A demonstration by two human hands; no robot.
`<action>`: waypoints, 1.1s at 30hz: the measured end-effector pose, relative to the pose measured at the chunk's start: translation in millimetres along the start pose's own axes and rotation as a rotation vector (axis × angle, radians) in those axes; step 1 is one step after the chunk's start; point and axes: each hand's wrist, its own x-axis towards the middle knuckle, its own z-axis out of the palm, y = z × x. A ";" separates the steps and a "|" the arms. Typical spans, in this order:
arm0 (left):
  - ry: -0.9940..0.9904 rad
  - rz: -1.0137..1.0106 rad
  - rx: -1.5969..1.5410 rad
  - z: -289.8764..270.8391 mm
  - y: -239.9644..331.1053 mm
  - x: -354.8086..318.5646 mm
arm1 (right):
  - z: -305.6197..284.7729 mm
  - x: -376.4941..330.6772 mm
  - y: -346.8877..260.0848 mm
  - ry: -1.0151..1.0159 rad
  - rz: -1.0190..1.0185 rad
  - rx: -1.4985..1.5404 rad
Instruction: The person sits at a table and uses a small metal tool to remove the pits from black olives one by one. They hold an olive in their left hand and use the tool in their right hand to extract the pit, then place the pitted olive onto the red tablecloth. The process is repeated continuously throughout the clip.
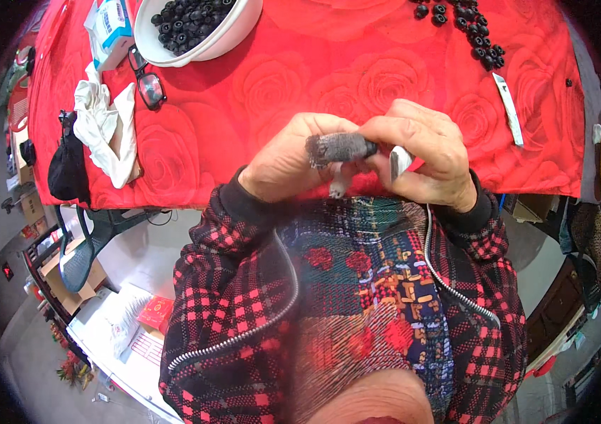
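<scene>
- The left hand (283, 162) holds a short, dark grey, fuzzy-looking roll (339, 147) close to the chest, above the near edge of the table (258, 92).
- The roll lies roughly level, its left end pinched between the left thumb and fingers, which are closed on it; its right end reaches toward the other hand.
- The right hand (431, 159) meets the roll's right end, fingers curled together around a small pale tool (399, 161) whose tip shows below the knuckles.
- Whether the right fingertips grip the roll itself or only touch it cannot be told; they sit right against its dark end.
- A small pale scrap hangs just under the roll between the two hands.
- The table carries a red cloth with a rose pattern.
- A white bowl (223, 39) of small black ring-shaped pieces stands at the far left, well apart from the hands.
- A loose cluster of black pieces (473, 28) lies at the far right.
- Glasses (149, 81) and a crumpled white cloth (106, 127) rest to the left.
- A narrow white strip (509, 106) lies to the right.
</scene>
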 end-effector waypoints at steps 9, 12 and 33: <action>0.172 0.200 -0.187 13.4 -18.0 3.8 | 9.9 -7.4 -9.0 0.261 -0.083 -0.266; 0.222 0.253 -0.116 18.4 -19.7 5.3 | 7.5 -11.0 -9.6 0.237 -0.114 -0.343; 0.191 0.317 0.093 8.9 -14.4 1.4 | -8.0 0.9 -11.5 0.046 0.343 0.077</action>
